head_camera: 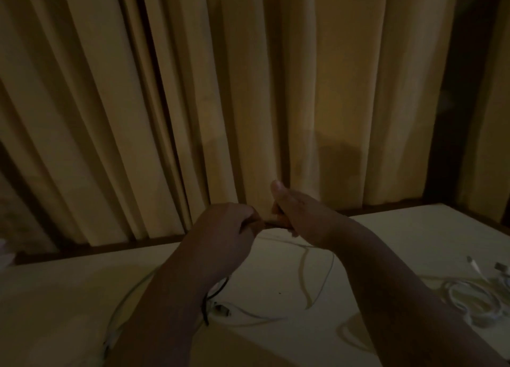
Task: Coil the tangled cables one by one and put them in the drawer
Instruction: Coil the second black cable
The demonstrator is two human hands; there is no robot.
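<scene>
Dim head view of a pale, flat-topped table (pixel 386 228) set against tall yellow-beige pleated curtains (pixel 193 104). Both hands are raised just above the middle of the table's far edge, close together but not touching. The left hand (pixel 229 226) has its fingers curled inward and pinches one end of a thin white cable (pixel 305 273). The right hand (pixel 299 215), thumb pointing up and fingers folded on the far side of the palm, grasps the same cable. From beneath this hand, slack strands hang down to the table's centre. The dim light hides the exact points of contact.

A second white cable (pixel 124 303) lies in a wide arc near the table's left front corner, partly covered by the left forearm. A thin black cable (pixel 208 304) runs beside the left wrist. A tangled heap of white cables with plugs (pixel 469 297) rests at the right edge.
</scene>
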